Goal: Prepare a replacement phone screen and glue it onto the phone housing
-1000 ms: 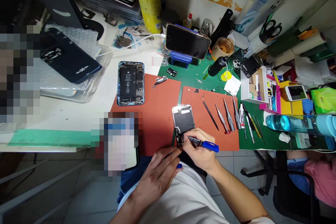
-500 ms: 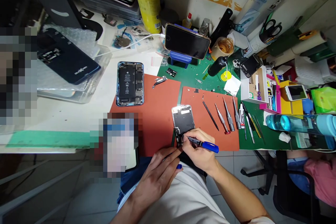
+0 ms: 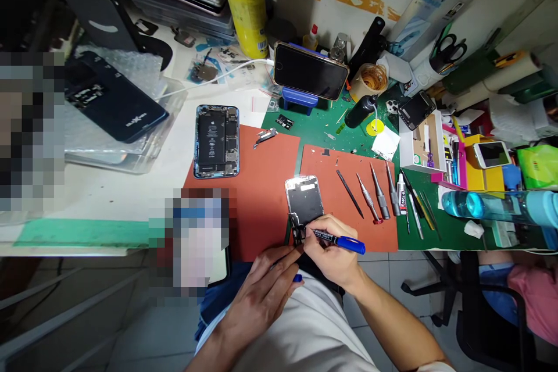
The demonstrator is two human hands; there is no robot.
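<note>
A blue-capped marker pen (image 3: 333, 239) is gripped in my right hand (image 3: 329, 253), its tip end at the lower part of a phone screen panel (image 3: 306, 197). That panel lies dark back up on the orange mat (image 3: 270, 186). My left hand (image 3: 270, 285) has its fingers together round a blue cap (image 3: 297, 278), with its fingertips by the panel's lower edge. To the left, an opened phone body (image 3: 217, 141) shows its battery. Small metal parts (image 3: 265, 137) lie beside it.
Several tools (image 3: 379, 192) and a glue tube (image 3: 401, 193) lie right of the panel. A phone (image 3: 310, 71) leans on a blue stand behind. A blue water bottle (image 3: 501, 207) lies at the right. Part of a seated person (image 3: 532, 296) shows at lower right.
The view has shifted very slightly. Both hands stay by the panel, and the pen in my right hand has barely moved.
</note>
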